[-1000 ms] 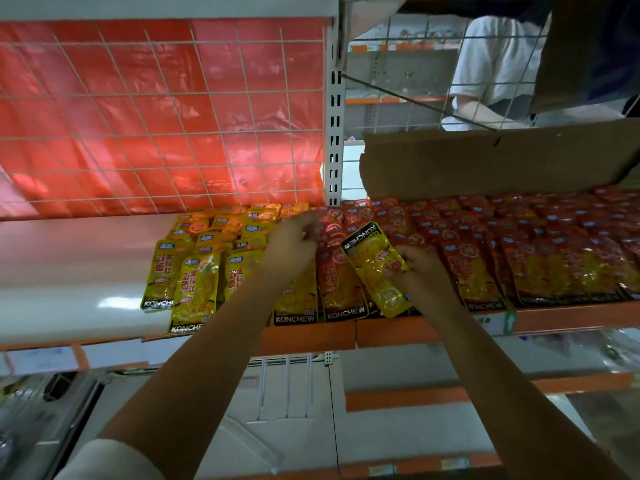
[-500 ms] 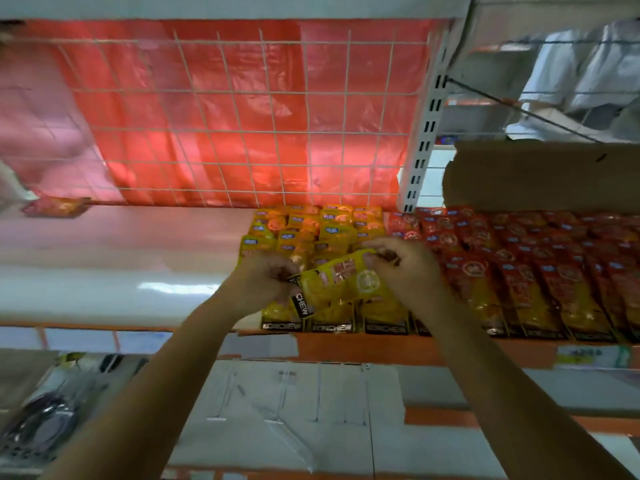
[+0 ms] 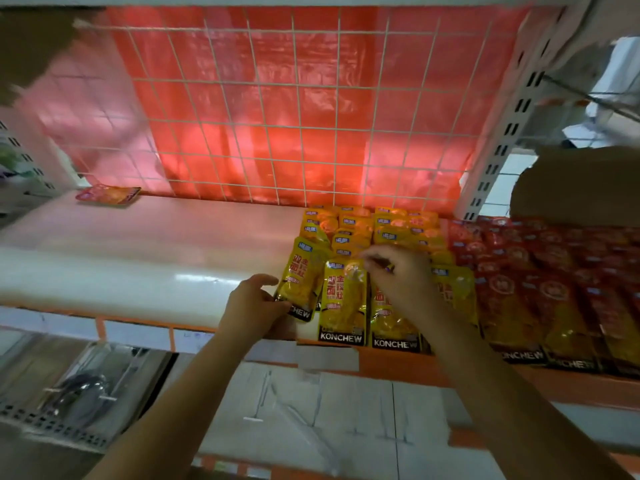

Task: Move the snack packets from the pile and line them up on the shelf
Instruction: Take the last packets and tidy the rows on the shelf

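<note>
Yellow snack packets [image 3: 377,230] lie in rows on the white shelf [image 3: 145,258], right of its middle. My left hand [image 3: 254,306] grips the lower corner of a tilted yellow packet [image 3: 301,278] at the left end of the front row. Beside it lies an upright yellow packet [image 3: 343,303] marked KONCHEW, and my right hand [image 3: 398,277] pinches its top edge. Under my right wrist, another front-row packet [image 3: 393,327] is partly hidden.
Rows of red snack packets [image 3: 540,289] fill the shelf to the right. A lone red packet [image 3: 108,195] lies at the back left. A wire grid with red sheet [image 3: 277,116] backs the shelf. A white upright post [image 3: 498,133] and brown cardboard [image 3: 581,185] stand at right.
The yellow packet I held up between both hands now lies in the front row. My left hand has shifted to the tilted packet on the left, and the view has swung left.
</note>
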{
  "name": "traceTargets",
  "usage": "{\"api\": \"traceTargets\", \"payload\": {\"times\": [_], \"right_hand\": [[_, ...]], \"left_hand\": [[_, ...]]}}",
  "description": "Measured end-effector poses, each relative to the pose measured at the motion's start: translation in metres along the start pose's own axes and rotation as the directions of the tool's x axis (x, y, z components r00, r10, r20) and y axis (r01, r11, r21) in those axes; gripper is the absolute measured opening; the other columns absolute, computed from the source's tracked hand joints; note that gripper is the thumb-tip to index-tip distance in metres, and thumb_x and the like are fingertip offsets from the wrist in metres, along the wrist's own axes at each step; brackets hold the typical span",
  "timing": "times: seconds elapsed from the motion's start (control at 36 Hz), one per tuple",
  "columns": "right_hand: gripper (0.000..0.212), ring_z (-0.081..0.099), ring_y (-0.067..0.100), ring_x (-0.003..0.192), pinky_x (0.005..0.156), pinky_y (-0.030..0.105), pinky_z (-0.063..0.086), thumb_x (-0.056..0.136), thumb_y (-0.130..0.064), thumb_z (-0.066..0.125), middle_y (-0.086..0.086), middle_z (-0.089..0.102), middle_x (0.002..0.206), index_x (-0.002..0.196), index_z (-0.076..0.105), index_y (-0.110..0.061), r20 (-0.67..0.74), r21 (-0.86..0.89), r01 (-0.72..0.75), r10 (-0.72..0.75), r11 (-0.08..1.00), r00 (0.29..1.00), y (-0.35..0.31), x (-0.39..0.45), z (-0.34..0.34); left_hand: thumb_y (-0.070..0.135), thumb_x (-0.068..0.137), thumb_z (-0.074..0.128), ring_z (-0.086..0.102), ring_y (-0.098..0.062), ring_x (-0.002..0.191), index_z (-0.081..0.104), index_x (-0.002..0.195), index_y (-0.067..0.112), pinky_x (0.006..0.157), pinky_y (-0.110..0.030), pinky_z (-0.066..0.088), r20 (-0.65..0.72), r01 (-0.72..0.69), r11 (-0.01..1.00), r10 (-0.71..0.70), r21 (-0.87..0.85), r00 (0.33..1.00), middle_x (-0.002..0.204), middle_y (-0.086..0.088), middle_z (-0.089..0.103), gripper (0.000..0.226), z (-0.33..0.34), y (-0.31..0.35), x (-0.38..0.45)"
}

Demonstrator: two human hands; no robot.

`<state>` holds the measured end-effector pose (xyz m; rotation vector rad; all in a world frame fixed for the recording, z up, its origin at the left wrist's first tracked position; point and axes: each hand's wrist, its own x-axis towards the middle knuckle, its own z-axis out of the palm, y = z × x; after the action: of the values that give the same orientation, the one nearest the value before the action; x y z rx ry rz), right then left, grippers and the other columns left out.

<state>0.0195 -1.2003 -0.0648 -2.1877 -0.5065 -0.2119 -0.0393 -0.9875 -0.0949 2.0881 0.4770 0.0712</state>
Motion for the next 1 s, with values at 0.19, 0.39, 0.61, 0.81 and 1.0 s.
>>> {"api": "traceTargets", "payload": {"times": [0.19,0.39,0.61,0.81,1.0], "right_hand": [[0.024,0.058,0.021,0.1,0.081,0.027,0.04,0.091,-0.011,0.054,0.005,0.065,0.109,0.111,0.068,-0.01,0.135,-0.277,0.183,-0.15,0.943,0.979,-0.001,0.004,0.004],[0.03,0.057,0.026,0.101,0.079,0.035,0.045,0.089,-0.006,0.051,0.006,0.062,0.11,0.115,0.066,-0.012,0.25,-0.305,0.331,-0.26,0.893,0.933,-0.016,0.015,0.028],[0.032,0.052,0.026,0.109,0.086,0.036,0.044,0.088,-0.007,0.051,0.007,0.06,0.113,0.116,0.064,-0.016,0.345,-0.288,0.352,-0.246,0.891,0.906,-0.062,0.063,0.111],[0.033,0.056,0.026,0.104,0.083,0.028,0.044,0.085,-0.008,0.05,0.008,0.061,0.11,0.114,0.065,-0.015,0.351,-0.242,0.261,-0.166,0.934,0.922,-0.139,0.119,0.235],[0.037,0.045,0.027,0.119,0.095,0.029,0.039,0.09,-0.016,0.048,0.006,0.049,0.127,0.126,0.054,-0.018,0.377,-0.294,0.168,-0.047,0.941,0.925,-0.188,0.181,0.353]], "left_hand": [[0.033,0.088,0.061,0.058,-0.021,0.084,0.059,0.12,0.019,0.067,-0.024,0.037,0.035,-0.139,0.848,0.141,0.511,0.989,0.09,-0.005,0.063,0.035,0.006,0.018,-0.017],[0.043,0.089,0.056,0.053,-0.025,0.109,0.049,0.133,0.017,0.086,-0.037,0.047,-0.116,-0.108,0.735,0.247,0.669,0.962,0.112,-0.007,0.061,0.052,-0.008,0.016,-0.013],[0.033,0.089,0.058,0.052,-0.034,0.107,0.056,0.126,0.009,0.085,-0.041,0.047,-0.197,-0.135,0.751,0.335,0.646,0.921,0.112,-0.014,0.062,0.044,-0.076,-0.031,0.036],[0.028,0.088,0.057,0.053,-0.033,0.108,0.06,0.12,0.011,0.091,-0.04,0.046,-0.23,-0.043,0.776,0.239,0.63,0.943,0.114,-0.013,0.063,0.037,-0.191,-0.098,0.099],[0.032,0.089,0.046,0.052,-0.035,0.106,0.059,0.119,0.006,0.087,-0.037,0.044,-0.23,0.046,0.742,0.147,0.669,0.962,0.113,-0.017,0.058,0.041,-0.294,-0.161,0.173]]}}
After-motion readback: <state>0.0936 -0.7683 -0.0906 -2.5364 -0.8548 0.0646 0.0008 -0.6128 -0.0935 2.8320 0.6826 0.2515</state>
